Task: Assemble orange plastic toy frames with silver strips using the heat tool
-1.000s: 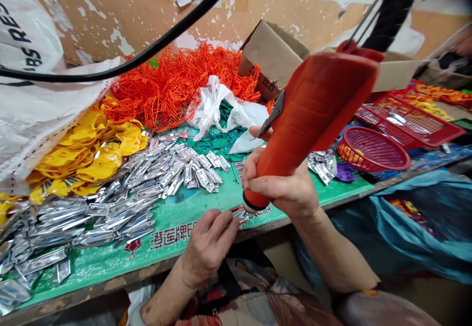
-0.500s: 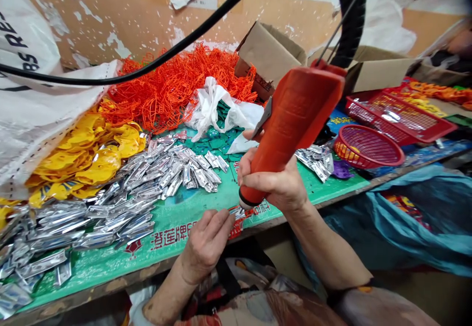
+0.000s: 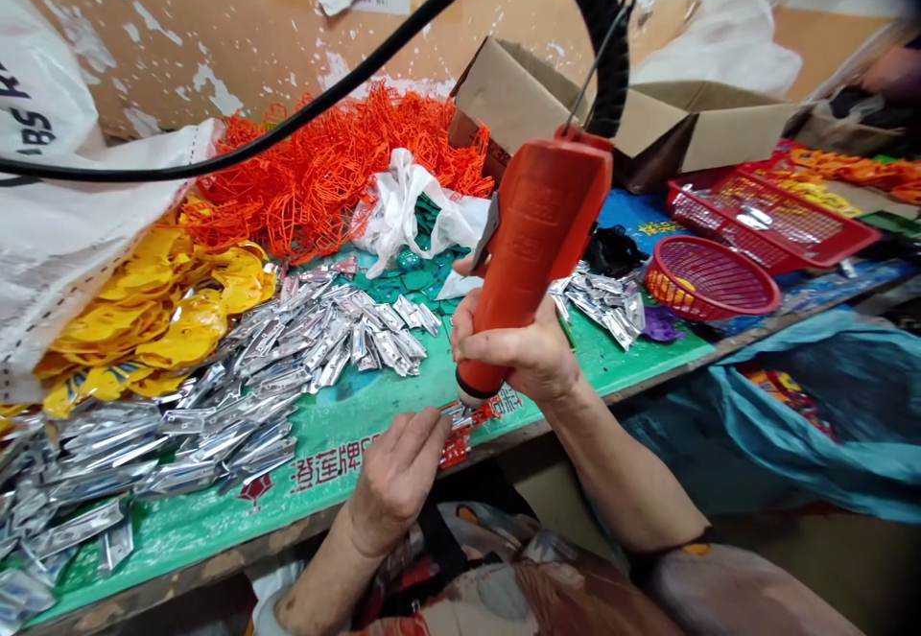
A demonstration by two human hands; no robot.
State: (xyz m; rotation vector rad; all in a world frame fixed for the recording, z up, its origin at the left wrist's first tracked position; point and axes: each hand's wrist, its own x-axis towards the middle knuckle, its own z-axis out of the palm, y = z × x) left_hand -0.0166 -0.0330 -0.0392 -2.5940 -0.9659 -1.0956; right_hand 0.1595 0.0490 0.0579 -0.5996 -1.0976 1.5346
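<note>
So what's the red tool (image 3: 536, 243) look like?

– Chunky, orangey-red, dark lever (image 3: 487, 233) on its side, black band (image 3: 481, 388) and pale tip (image 3: 471, 399) at the bottom, black cable (image 3: 302, 123) up top. It's tilted, tip down over the front of the green table (image 3: 216, 511).

– And the grip?

– Right hand (image 3: 529, 353) is wrapped firmly round it. Left hand (image 3: 403, 463) has its fingers bunched at some shiny metal (image 3: 455, 413) just beside the tip; can't tell if that's actually pinched.

– Counts?

– One tool, two hands, one round basket (image 3: 720, 308). Silver strips (image 3: 288, 358) sit in two heaps, big one left, smaller one right, way too many to count. Same with the yellow pieces (image 3: 191, 324).
</note>
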